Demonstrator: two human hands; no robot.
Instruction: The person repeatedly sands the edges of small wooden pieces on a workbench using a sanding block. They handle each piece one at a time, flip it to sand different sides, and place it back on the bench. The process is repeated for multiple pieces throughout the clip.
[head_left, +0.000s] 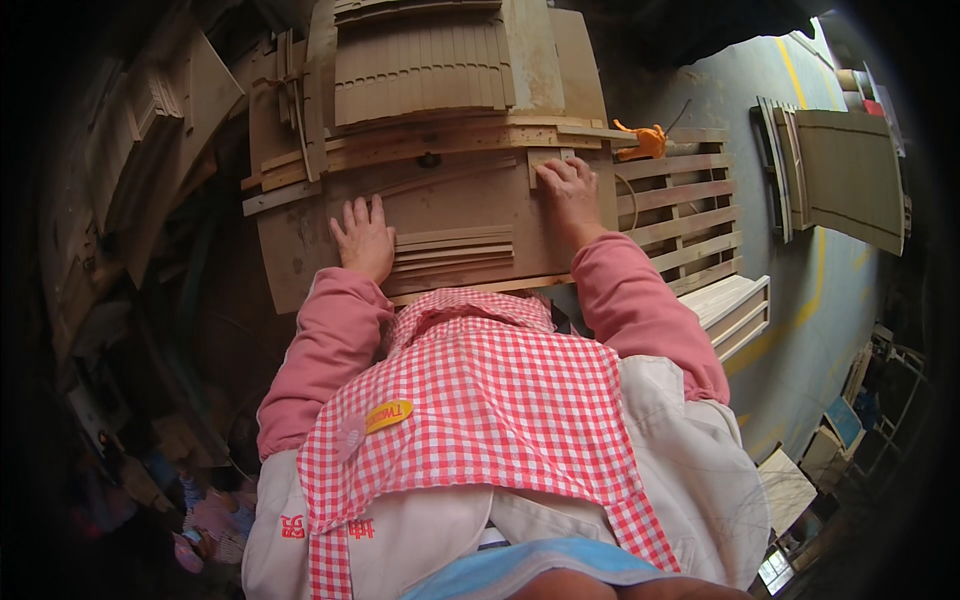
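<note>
My left hand (364, 238) lies on the brown board of the work table (292, 255), fingers spread, its edge beside the left ends of a small stack of thin wood strips (454, 251). Farther right, my right hand (570, 191) rests with bent fingers on a small flat wood piece (541, 166); whether it grips the piece I cannot tell. One thin strip (457, 174) lies slantwise between the hands. Beyond them a long wooden rail (442, 139) crosses the table, and behind it stands a row of notched wood panels (424, 75).
An orange cloth or plastic wrap (643, 141) hangs at the rail's right end. Slatted wooden pallets (675, 199) and pale boards (731, 300) are at the right. Stacked panels (851, 169) stand on the floor farther off. Leaning boards (157, 142) are at the left.
</note>
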